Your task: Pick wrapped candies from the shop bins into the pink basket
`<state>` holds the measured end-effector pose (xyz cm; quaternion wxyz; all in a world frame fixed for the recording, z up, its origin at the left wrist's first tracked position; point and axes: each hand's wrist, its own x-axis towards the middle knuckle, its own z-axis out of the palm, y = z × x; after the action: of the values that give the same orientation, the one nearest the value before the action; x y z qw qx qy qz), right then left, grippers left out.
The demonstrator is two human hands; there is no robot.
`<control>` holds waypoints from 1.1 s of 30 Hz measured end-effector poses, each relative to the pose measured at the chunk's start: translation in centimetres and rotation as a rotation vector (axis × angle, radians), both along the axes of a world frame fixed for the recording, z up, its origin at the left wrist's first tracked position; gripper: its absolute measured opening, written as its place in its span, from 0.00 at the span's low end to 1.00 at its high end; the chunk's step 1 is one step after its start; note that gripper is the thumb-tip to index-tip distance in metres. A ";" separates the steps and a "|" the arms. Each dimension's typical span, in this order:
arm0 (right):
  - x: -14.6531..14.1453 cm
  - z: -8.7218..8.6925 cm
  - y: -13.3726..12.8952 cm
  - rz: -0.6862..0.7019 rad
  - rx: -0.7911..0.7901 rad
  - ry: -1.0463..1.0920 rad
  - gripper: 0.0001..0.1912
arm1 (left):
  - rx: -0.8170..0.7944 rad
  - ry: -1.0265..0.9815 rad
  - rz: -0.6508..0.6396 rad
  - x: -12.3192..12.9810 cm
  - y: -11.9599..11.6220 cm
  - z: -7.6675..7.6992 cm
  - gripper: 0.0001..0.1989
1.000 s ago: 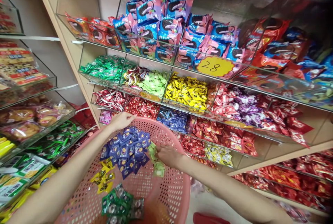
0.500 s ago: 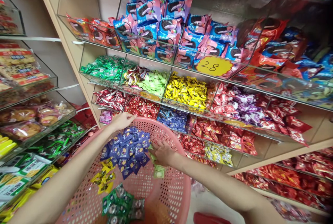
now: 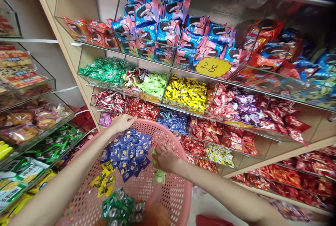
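Note:
A pink plastic basket [image 3: 183, 198] with a perforated wall stands in front of me. My left hand [image 3: 123, 122] is closed on its far rim, fingertips pinched at the edge. Inside the basket, my right hand [image 3: 166, 159] lies over light green candy packets [image 3: 159, 177] by the right wall, its fingers spread and partly covering them. Left of that hand is a pile of dark blue candy packets [image 3: 128, 150]. Yellow candies [image 3: 105, 180] lie below the blue pile, and green packets [image 3: 118, 205] are nearer to me.
Tiered shelf bins rise ahead: blue and pink cookie packs [image 3: 147, 12], a yellow price tag [image 3: 214, 66], green candies [image 3: 102, 69], yellow candies [image 3: 185, 91] and blue candies [image 3: 172, 120]. Slanted shelves with packaged pastries [image 3: 19, 117] flank the left. A red object [image 3: 212, 220] is at the bottom.
The view has shifted very slightly, so the shelves sit a little further left. My right hand stays over the light green packets, and my left hand keeps its hold on the rim.

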<state>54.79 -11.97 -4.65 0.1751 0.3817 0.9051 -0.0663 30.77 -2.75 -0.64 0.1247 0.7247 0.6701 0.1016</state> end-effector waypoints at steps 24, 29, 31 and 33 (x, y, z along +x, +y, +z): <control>10.8 -2.1 10.4 -0.720 0.374 0.710 0.13 | -0.049 0.037 0.038 -0.8 0.8 -0.6 0.28; 9.1 -3.1 13.9 -0.890 0.431 0.572 0.17 | -0.061 0.053 0.126 -1.6 0.1 -0.2 0.29; 9.0 -3.0 15.4 -0.975 0.439 0.506 0.19 | -0.075 0.072 0.160 -2.0 -0.3 0.0 0.29; 9.0 -2.8 16.8 -1.040 0.437 0.436 0.20 | -0.079 0.078 0.175 -2.3 -0.5 0.2 0.30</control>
<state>63.84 4.87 -7.48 -0.1523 0.7790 0.6073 -0.0327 28.49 -3.29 -0.45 0.1176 0.6613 0.7386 0.0575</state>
